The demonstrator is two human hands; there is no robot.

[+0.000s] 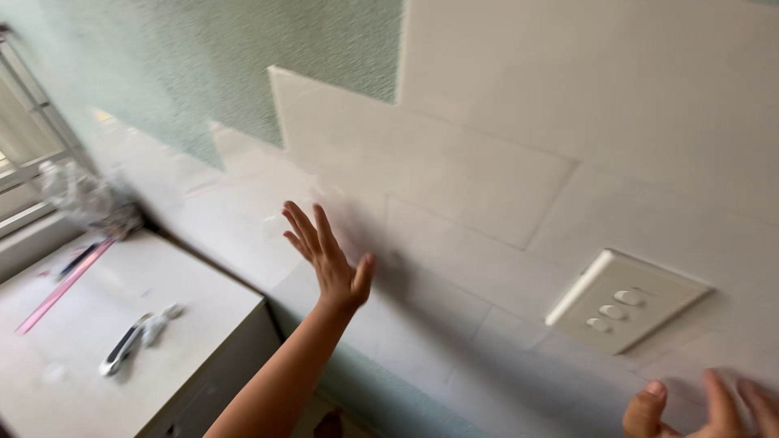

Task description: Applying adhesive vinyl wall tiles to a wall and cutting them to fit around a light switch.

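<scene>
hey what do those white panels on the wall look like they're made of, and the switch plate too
The white wall panels look like thin, matte sheets, possibly foam or vinyl tile: flat, dull surface, straight seams, laid over a textured green wall. I can't tell which for sure. The switch plate looks like smooth moulded plastic, slightly glossy, with three rounded buttons. The left hand is by the panels.

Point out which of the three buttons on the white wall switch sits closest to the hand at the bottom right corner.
The lowest button on the switch plate, at the lower-left end of the slanted row. The right hand lies below it; the other two buttons climb away towards the upper right.
</scene>
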